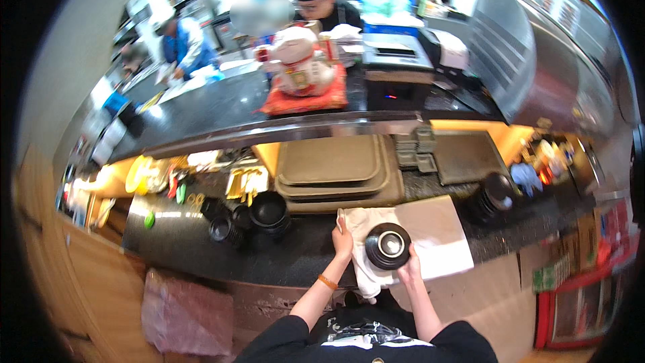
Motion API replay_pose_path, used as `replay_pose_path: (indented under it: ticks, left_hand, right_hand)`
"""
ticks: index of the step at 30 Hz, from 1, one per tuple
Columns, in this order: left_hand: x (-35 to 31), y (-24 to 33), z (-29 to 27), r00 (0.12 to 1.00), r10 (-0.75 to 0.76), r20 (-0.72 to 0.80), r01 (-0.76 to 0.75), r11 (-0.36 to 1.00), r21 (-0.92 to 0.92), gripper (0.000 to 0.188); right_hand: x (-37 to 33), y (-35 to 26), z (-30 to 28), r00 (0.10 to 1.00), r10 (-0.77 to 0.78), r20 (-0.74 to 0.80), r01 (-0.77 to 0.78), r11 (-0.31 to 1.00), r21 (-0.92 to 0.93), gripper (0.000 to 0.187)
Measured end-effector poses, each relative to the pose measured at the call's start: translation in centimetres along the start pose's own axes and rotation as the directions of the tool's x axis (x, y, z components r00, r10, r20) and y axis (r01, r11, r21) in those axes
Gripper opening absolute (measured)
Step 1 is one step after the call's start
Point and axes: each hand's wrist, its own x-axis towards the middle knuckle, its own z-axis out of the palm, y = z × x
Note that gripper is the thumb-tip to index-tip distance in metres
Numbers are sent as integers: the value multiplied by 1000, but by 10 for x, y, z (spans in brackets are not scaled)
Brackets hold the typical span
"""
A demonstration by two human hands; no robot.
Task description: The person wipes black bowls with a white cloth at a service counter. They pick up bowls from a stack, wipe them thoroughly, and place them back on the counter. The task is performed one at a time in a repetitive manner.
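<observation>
A black bowl [388, 246], turned upside down with its pale foot ring facing up, is in my right hand [410, 266], whose fingers grip its right edge. My left hand [342, 239] is closed on a white cloth [361, 260], which hangs over the counter's front edge and lies against the bowl's left side. Beneath them a white sheet [438, 227] is spread on the dark counter [306, 245]. To the left stand stacked black bowls [270, 212] and smaller black cups [224, 229]. Another black stack [496, 195] is at the right.
Brown trays [329, 159] and small grey dishes [416, 148] sit under the raised shelf. A cat figurine [300, 64] on a red cushion stands above, beside a dark boxy machine [398, 67]. Co-workers [189, 44] are beyond. A red-framed cabinet [583, 316] stands at lower right.
</observation>
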Motion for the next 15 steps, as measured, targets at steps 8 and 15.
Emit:
replay_pose_path:
  ticks: [8,15]
  left_hand:
    - [-24,24,25,998,-62,33,67,980,-185,71]
    - [-73,19,93,833,334,442,-445,878,175,26]
  right_hand:
    - [-2,-15,-29,997,-72,-21,70,996,-60,42]
    - [-4,-17,-31,997,79,12,-78,994,-77,54]
